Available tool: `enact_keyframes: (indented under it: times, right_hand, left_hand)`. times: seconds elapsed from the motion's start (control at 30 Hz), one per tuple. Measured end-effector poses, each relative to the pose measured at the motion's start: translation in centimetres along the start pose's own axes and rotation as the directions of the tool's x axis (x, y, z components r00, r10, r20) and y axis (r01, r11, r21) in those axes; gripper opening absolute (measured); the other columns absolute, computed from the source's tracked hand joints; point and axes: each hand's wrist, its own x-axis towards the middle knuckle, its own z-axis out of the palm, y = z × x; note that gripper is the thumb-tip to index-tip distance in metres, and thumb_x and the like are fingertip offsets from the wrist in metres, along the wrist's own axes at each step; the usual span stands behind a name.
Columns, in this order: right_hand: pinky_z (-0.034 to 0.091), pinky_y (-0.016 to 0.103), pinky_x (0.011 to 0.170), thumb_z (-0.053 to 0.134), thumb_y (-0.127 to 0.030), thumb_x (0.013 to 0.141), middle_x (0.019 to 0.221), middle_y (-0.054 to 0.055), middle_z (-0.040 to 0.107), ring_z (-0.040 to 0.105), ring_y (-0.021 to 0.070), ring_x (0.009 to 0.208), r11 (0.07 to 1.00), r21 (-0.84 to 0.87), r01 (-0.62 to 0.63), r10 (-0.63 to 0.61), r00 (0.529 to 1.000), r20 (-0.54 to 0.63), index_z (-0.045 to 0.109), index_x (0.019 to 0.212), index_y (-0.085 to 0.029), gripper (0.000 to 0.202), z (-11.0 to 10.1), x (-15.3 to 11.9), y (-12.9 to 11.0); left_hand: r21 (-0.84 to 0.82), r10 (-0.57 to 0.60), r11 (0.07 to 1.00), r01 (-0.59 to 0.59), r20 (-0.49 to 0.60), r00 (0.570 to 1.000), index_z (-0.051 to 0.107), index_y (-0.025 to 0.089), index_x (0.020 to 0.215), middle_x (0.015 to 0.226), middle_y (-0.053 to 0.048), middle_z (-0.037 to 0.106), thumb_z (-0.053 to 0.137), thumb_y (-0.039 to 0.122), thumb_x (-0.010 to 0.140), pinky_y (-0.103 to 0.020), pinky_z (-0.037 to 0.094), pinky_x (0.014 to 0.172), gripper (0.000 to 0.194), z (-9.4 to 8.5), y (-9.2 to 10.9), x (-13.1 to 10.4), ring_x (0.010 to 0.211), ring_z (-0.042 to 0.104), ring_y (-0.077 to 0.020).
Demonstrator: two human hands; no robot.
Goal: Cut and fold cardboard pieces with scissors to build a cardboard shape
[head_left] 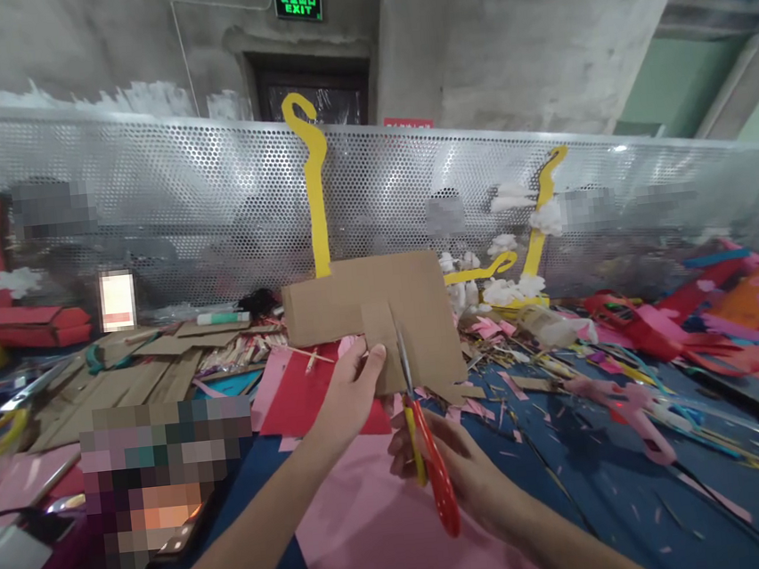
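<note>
Perforated metal (385, 199) backs our cluttered table (615, 503); our left hand (349, 386) pinches the cardboard (423, 316) above pink paper (368, 518); our right hand (467, 464) grips scissors (443, 484) at it; probably light, stiff yet creasable, it holds best near the cut.

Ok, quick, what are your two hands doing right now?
Left hand: closed, fingers pinching the brown cardboard.
Right hand: closed around the red and yellow handles of the scissors.

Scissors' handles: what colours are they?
The scissors' handles are red and yellow, showing best in the head view.
</note>
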Motion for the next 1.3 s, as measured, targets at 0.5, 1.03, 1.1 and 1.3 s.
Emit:
enact_keyframes:
  times: [0.5, 1.03, 1.1, 1.3]
  right_hand:
    - [0.052, 0.041, 0.089, 0.071, -0.056, 0.084, 0.111, 0.012, 0.069, 0.072, 0.0235, 0.094, 0.999, 0.02, -0.037, 0.037, 0.999, -0.007, 0.064, 0.101, -0.019, 0.041, 0.2, 0.0, 0.8]
    - [0.054, 0.038, 0.083, 0.066, -0.05, 0.091, 0.103, 0.01, 0.068, 0.071, 0.0192, 0.084, 0.997, -0.064, 0.039, -0.037, 0.999, 0.035, 0.059, 0.102, -0.017, 0.035, -0.2, 0.0, 1.6]
    - [0.054, 0.037, 0.083, 0.066, -0.052, 0.09, 0.103, 0.011, 0.068, 0.07, 0.0192, 0.084, 0.997, -0.069, 0.037, -0.035, 0.999, 0.022, 0.058, 0.101, -0.017, 0.037, 0.0, 0.0, 1.4]
    - [0.054, 0.038, 0.081, 0.068, -0.055, 0.086, 0.101, 0.01, 0.067, 0.07, 0.0199, 0.081, 0.995, -0.1, 0.023, -0.025, 0.999, -0.019, 0.059, 0.101, -0.017, 0.042, 0.6, -0.2, 1.0]
  left_hand:
    - [0.072, 0.079, 0.994, -0.082, 0.036, 0.996, 0.055, 0.021, 0.084, 0.056, 0.005, 0.057, 0.051, 0.045, 0.095, -0.023, 0.043, 0.041, 0.027, -0.5, 0.2, 0.0, 0.04, 0.053, -0.0123]
    - [0.054, 0.081, 0.995, -0.084, 0.057, 0.995, 0.055, 0.021, 0.087, 0.051, 0.008, 0.053, 0.054, 0.047, 0.093, -0.021, 0.041, 0.039, 0.027, -0.1, 0.7, -0.3, 0.036, 0.049, -0.0101]
    - [0.047, 0.077, 0.996, -0.08, 0.066, 0.995, 0.055, 0.02, 0.088, 0.053, 0.007, 0.054, 0.053, 0.046, 0.094, -0.021, 0.04, 0.038, 0.026, -0.1, 0.8, -0.4, 0.035, 0.048, -0.0094]
    - [0.052, 0.081, 0.995, -0.084, 0.057, 0.995, 0.055, 0.02, 0.087, 0.052, 0.007, 0.052, 0.054, 0.046, 0.094, -0.021, 0.041, 0.037, 0.027, -0.1, 0.7, -0.3, 0.036, 0.048, -0.0093]
